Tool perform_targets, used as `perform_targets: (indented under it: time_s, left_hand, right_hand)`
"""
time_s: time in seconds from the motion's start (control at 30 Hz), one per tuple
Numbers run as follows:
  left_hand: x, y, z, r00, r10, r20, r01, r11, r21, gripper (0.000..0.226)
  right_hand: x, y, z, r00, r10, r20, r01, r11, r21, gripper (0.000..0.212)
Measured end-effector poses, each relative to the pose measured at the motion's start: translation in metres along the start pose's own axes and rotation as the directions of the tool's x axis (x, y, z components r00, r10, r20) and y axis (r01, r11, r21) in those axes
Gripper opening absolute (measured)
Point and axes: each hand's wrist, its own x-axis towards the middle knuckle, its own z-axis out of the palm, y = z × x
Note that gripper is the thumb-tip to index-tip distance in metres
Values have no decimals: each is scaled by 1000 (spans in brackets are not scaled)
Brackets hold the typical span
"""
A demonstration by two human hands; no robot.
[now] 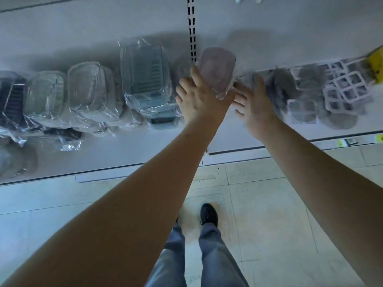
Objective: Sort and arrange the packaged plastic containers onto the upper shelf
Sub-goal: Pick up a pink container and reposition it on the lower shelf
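A pale pink plastic container (216, 69) stands tilted on end at the back of the white shelf (116, 154), next to the slotted upright (191, 34). My left hand (199, 100) holds it from below, thumb up its left side. With fingers spread, my right hand (253, 104) is at the container's lower right corner; contact is unclear. Left of it, plastic-wrapped containers stand in a row: a blue-grey one (145, 73), two clear whitish ones (91, 90) (45, 94) and a dark one (10, 96).
On the shelf section to the right lie grey wrapped items (279, 88), white grid trays (348, 85) and a yellow object (377, 61). Loose plastic wrap (70, 143) lies near the shelf's front. Below are the tiled floor (269, 204) and my shoe (208, 214).
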Motion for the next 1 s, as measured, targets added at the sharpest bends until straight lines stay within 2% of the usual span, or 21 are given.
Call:
perform_targets:
  time_s: [0.2,0.5,0.67,0.77,0.83,0.93,1.0]
  left_hand:
    - [-5,-5,-1,999,47,4,-47,996,-70,121]
    - [-34,-23,-4,989,149,-21,-150,986,-71,104]
    - [-49,-28,-12,982,179,-58,-184,978,-100,93]
    - [-61,-31,-20,979,179,-93,-190,974,-126,83]
    - [-72,-35,-25,976,188,-112,-202,971,-131,76]
    - [-89,-47,-33,971,214,-105,-226,967,-120,69]
    - [-99,-57,-40,974,215,-77,-223,967,-124,67]
  right_hand:
    - [-4,-8,5,998,-56,-6,56,998,-10,71]
    - [-16,-22,15,992,-119,-47,111,983,-147,62]
    - [-13,-25,14,979,-149,-140,119,973,-199,79]
    - [-28,-33,20,969,-167,-180,108,948,-298,65]
    - [-31,-36,19,945,-266,-190,171,897,-407,47]
    - [-45,-43,21,877,-458,-148,311,774,-551,45]
    - [-54,-47,27,800,-592,-96,415,664,-622,50]
